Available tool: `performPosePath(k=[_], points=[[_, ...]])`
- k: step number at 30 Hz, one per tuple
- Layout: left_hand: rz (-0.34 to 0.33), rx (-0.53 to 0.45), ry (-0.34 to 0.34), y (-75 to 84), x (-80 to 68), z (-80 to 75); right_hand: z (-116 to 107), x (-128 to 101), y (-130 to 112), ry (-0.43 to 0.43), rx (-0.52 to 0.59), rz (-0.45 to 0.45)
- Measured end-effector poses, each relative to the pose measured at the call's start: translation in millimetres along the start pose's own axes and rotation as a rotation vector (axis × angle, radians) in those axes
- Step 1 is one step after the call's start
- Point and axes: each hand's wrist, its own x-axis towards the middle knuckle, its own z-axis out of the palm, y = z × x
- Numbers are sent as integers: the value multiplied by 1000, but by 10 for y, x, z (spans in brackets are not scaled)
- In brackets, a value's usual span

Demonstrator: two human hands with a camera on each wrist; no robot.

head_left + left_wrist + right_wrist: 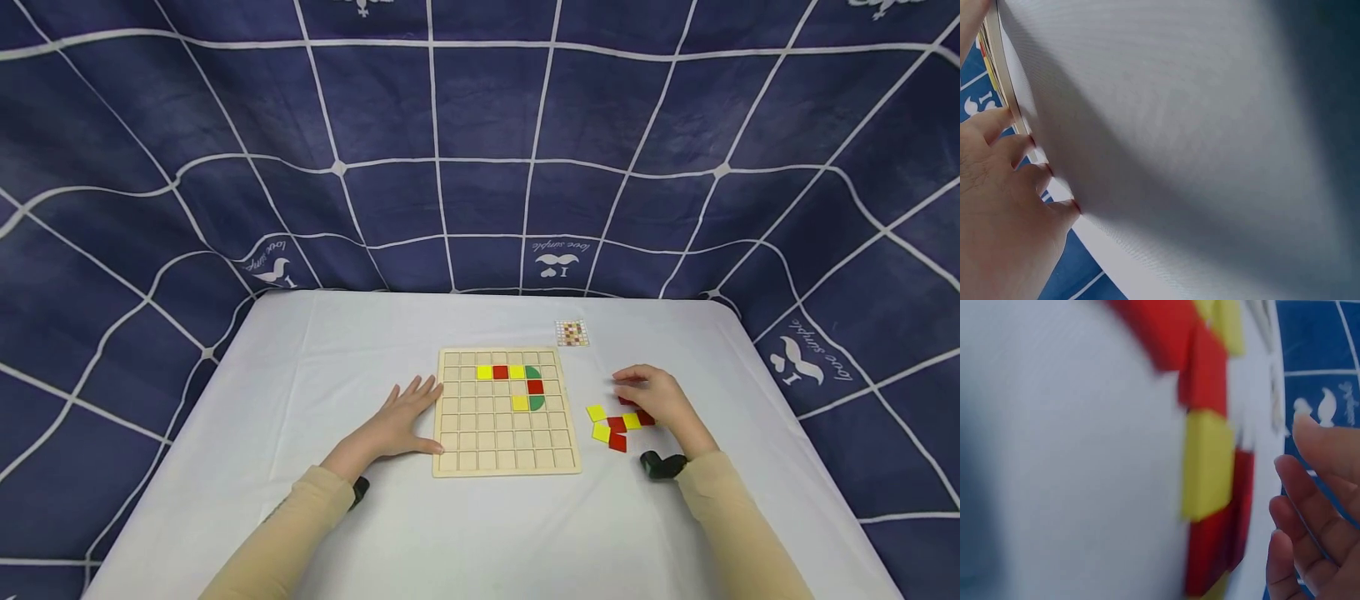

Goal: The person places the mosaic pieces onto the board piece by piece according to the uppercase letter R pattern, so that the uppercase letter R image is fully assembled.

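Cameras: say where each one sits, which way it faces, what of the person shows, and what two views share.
Head: sits high, faces forward and down at the table, board and loose tiles; both forearms, left hand and right hand show.
Left wrist: sits low beside the left hand, faces along the cloth to the board edge; fingers show.
Right wrist: sits low, faces the tiles, blurred; fingers show.
Shared: head and right wrist both show the red and yellow tiles.

Red & yellow tiles (617, 424), tan board (506, 464), navy-white grid cloth (480, 125).
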Motion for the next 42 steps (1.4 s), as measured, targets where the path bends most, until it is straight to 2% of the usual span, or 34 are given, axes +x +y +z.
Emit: performPosePath(k=[9,18,24,30,37,42], points=[[-1,-8,-8,4,-7,6,30,-7,171,-54,-49,-5],[-4,0,-3,17,-5,-1,8,19,159,-58,-36,57],[-5,6,-5,24,-3,5,-9,23,93,-44,-1,55],[-3,10,-3,18,-2,4,66,37,-124,-2,118,-13],[-3,3,0,8,-1,-6,339,61,-487,-77,366,-49],[-6,1,0,21,-4,-2,578,67,-718,-108,439,-77]])
